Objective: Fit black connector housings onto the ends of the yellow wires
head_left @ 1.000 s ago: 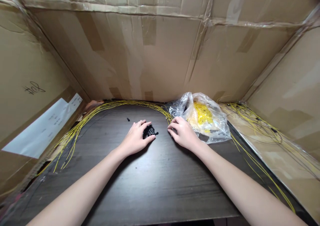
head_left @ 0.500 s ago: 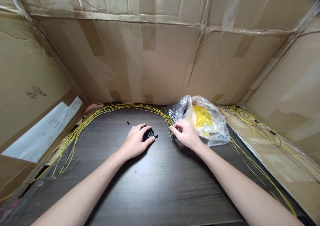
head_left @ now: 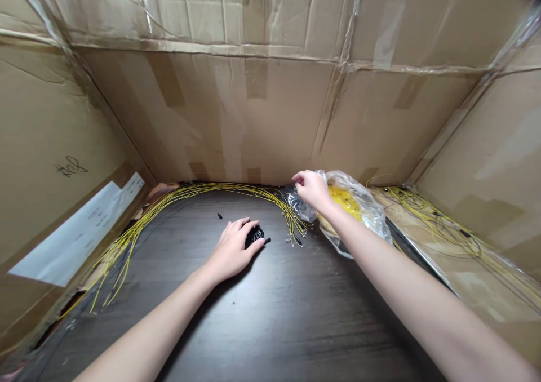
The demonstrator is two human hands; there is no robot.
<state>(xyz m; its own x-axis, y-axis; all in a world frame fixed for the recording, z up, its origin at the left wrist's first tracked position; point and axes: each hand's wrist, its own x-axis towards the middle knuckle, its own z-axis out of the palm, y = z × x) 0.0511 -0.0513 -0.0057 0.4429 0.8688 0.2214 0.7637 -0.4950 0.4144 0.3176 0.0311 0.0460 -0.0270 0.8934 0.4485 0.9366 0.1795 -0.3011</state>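
Cardboard: tall taped walls (head_left: 279, 128) rose behind and on both sides of the dark surface (head_left: 270, 325); a white paper (head_left: 80, 238) was stuck on the left one.
Yellow wires: a long bundle (head_left: 203, 188) arched along the back edge, its right-hand ends fanned out near the bag; more tangled wires (head_left: 422, 204) lay at the far right.
In the way: the right hand (head_left: 311, 189) and forearm passed over the clear plastic bag (head_left: 378, 216), hiding part of it and of the yellow pieces (head_left: 347, 203) inside.
Stray piece: one small black part (head_left: 220, 216) sat alone, beyond the left hand (head_left: 236, 247).
Black pile: glossy, dark, small pieces (head_left: 255, 236) heaped together near the middle, one poking out rightward past the thumb.
Left hand: fingers and thumb spread, curved around the pile, not clenched.
Right hand: fingers curled together above the bag's left side; whether they gripped anything, I couldn't tell.
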